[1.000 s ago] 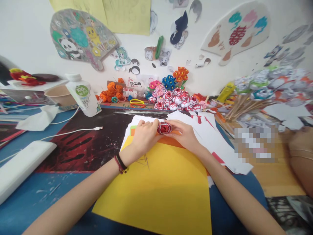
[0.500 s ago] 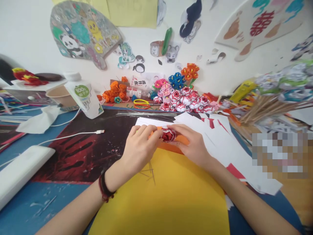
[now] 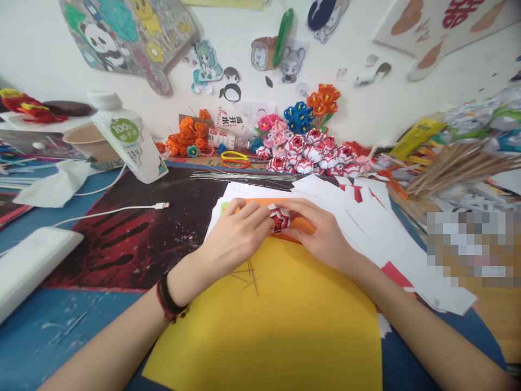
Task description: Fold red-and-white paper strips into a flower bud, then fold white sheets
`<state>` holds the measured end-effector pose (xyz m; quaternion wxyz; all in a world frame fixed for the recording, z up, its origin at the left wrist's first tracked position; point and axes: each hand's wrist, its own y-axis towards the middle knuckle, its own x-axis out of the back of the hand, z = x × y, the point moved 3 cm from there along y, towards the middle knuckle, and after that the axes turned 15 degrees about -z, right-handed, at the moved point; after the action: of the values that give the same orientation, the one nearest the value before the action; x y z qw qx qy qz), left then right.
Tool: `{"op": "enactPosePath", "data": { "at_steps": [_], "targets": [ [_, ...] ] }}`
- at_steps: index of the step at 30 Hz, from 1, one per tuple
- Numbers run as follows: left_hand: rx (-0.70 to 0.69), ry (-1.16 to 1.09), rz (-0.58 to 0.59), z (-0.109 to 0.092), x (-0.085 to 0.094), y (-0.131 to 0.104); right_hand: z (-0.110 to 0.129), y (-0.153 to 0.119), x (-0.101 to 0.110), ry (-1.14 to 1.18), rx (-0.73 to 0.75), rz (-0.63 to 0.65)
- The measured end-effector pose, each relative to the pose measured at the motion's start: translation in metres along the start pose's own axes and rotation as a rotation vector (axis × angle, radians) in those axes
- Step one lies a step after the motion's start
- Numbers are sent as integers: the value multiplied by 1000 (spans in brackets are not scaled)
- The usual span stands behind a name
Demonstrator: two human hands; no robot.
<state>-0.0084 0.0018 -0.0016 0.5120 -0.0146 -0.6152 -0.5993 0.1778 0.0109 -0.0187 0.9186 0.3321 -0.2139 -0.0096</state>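
A small red and white paper flower [image 3: 280,218] sits between my two hands above the sheets. My left hand [image 3: 240,231] has its fingers curled in and pinches the flower's left side. On the other side, my right hand [image 3: 323,233] grips it between the thumb below and the fingers above. Beneath my hands lie an orange sheet [image 3: 302,224] and a large yellow sheet [image 3: 285,315]. Several thin wire pieces [image 3: 249,274] rest on the yellow sheet, close to my left wrist.
Finished red and white flowers [image 3: 313,155] are heaped at the back by the wall. White paper sheets [image 3: 366,239] spread to the right. A white bottle [image 3: 130,141], a cable plug [image 3: 163,206] and a white power bank [image 3: 40,266] lie left. Long wires [image 3: 240,176] stretch behind my hands.
The flower has turned between my fingers, so its striped side shows instead of its red centre. My view has tilted slightly down. Both hands keep their hold.
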Motion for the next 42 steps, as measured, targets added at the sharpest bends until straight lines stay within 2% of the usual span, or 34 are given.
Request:
{"op": "enactPosePath", "data": {
  "at_steps": [5,10,21,29,42],
  "targets": [
    [-31,49,22,-7,-8,-3,-5,-4,-6,50,-177,71],
    [-21,111,9,-13,-4,-1,-7,-4,-6,118,-302,127],
    [-10,98,2,-16,0,1,-7,-5,-7,142,-383,76],
    [44,146,-25,-17,-2,0,-3,-3,-2,131,-336,42],
    [110,203,-80,-16,-5,-2,-10,-4,-2,152,-327,67]
  ]
}}
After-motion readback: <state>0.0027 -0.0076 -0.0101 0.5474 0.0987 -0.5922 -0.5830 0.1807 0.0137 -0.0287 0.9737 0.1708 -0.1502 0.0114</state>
